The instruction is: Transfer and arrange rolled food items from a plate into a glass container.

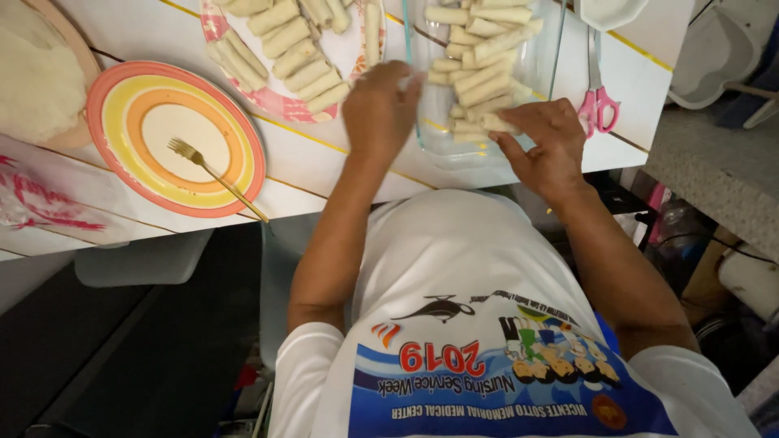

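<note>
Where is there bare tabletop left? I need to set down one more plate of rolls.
Bare table runs along the near edge, between the striped plate with its fork and the left hand. A smaller strip lies beside the pink scissors. It is crowded around the glass dish, where the right hand works, and the pink plate.

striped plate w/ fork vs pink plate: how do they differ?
The striped plate has orange and yellow rings and lies whole in view; the pink plate is patterned pink and cut off by the top edge. The striped plate carries only a gold fork; the pink plate is piled with pale rolls. The left hand is right beside the pink plate, farther from the striped one. Both lie flat on the white table.
</note>
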